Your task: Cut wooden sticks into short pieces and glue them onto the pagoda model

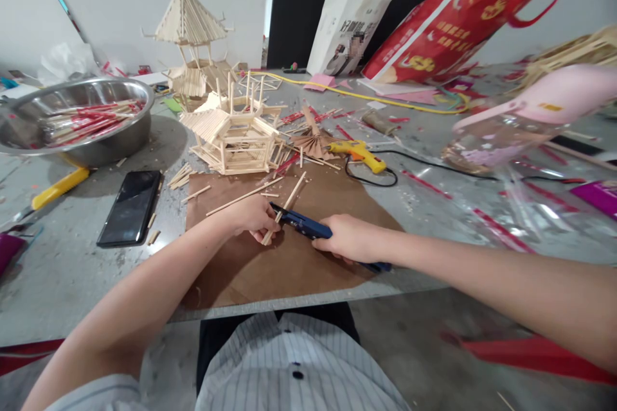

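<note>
Over the grey table (38,295) and its brown sheet (299,276), my left hand (254,215) pinches the wooden stick (293,191), whose long axis runs away and rightward; my right hand (349,237), farther from it, is wrapped around the blue tool (308,226), whose tip crosses the stick.

With the middle of the view taken as the clock's centre, a black smartphone (128,210) lay flat on the grey table (48,289) at nine o'clock. Near ten o'clock was a crumpled, whitish plastic bag (67,64). A piece of pink paper (319,81) lay at twelve. The white tote bag (337,13) stood near one o'clock; just beside it, between one and two, was a red shopping bag (448,26). In front of both ran a yellow cord (385,100). Toward three o'clock was a transparent bottle (501,135) with a pink lid (563,99), partly blurred.
</note>
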{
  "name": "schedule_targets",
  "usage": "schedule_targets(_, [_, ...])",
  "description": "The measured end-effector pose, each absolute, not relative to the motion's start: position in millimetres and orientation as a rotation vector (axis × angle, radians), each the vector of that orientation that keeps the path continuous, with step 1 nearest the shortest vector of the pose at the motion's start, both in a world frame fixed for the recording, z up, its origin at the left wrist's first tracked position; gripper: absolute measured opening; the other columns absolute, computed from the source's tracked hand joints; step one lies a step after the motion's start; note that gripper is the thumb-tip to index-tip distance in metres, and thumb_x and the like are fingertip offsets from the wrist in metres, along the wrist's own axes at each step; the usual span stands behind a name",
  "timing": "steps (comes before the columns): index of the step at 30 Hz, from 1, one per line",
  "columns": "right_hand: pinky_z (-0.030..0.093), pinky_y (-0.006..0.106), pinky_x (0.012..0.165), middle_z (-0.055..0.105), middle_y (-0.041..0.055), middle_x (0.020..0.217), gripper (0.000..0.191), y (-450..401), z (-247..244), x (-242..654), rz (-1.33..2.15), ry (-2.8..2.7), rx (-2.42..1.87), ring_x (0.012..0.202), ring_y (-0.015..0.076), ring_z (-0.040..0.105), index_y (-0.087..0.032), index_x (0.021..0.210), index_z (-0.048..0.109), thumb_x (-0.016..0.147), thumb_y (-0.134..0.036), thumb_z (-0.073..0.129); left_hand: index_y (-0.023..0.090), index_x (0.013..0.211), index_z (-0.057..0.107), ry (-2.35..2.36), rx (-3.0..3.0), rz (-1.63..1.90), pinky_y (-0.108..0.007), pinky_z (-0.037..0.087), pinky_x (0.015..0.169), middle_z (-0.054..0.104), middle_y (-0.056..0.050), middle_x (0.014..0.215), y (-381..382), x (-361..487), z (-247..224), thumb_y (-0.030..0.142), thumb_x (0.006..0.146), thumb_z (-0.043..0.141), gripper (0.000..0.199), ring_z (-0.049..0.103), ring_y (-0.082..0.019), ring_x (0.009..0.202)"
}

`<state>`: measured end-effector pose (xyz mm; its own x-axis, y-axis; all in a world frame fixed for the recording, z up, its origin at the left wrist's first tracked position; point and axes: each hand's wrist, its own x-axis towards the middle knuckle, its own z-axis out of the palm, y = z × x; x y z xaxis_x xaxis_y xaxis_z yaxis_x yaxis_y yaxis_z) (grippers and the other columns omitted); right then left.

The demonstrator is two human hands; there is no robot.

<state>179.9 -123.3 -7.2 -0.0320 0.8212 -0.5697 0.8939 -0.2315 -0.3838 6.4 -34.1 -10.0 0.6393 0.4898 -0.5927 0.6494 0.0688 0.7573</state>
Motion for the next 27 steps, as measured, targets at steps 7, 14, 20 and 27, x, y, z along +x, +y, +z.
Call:
schedule_targets(7, [0.035,0.022,0.042,0.052,0.0008,0.049,0.026,-123.0,-3.8,179.3,-1.273,1.796,2.087,0.040,0.0109,0.048,-0.017,0.057,0.046,0.071,-0.039,0.044,0.010,0.055,0.054,0.937,1.554,-0.140,-0.021,0.048,0.047,0.055,0.001,0.045,-32.6,4.2,-12.6,0.010,0.063,0.052,0.009,0.054,-0.009,0.043])
schedule_targets(14, [0.038,0.025,0.053,0.062,0.0061,0.069,0.048,-119.6,13.2,201.0,-1.033,1.973,2.015,0.060,0.0170,0.057,-0.016,0.076,0.055,0.069,-0.062,0.042,0.009,0.058,0.057,0.862,1.601,-0.130,-0.021,0.047,0.046,0.058,-0.001,0.051,-30.6,-4.2,-13.3,0.016,0.060,0.058,0.007,0.057,-0.011,0.047])
schedule_targets(20, [0.039,0.031,0.063,0.059,0.0147,0.095,0.064,-101.8,2.6,234.1,-0.168,1.934,2.427,0.084,0.0267,0.056,-0.014,0.104,0.049,0.071,-0.066,0.034,0.009,0.063,0.059,0.863,1.537,0.107,-0.021,0.048,0.051,0.058,-0.001,0.053,-25.2,-10.1,-7.4,0.022,0.062,0.062,0.014,0.056,-0.009,0.049])
schedule_targets(27, [0.036,0.040,0.078,0.051,0.0248,0.106,0.075,-81.5,-43.6,251.0,0.169,1.818,2.496,0.099,0.0335,0.050,-0.003,0.120,0.038,0.075,-0.063,0.030,0.009,0.070,0.059,0.908,1.389,0.555,-0.020,0.048,0.058,0.059,0.000,0.060,-23.2,-5.6,-6.7,0.017,0.068,0.059,0.009,0.055,-0.006,0.053])
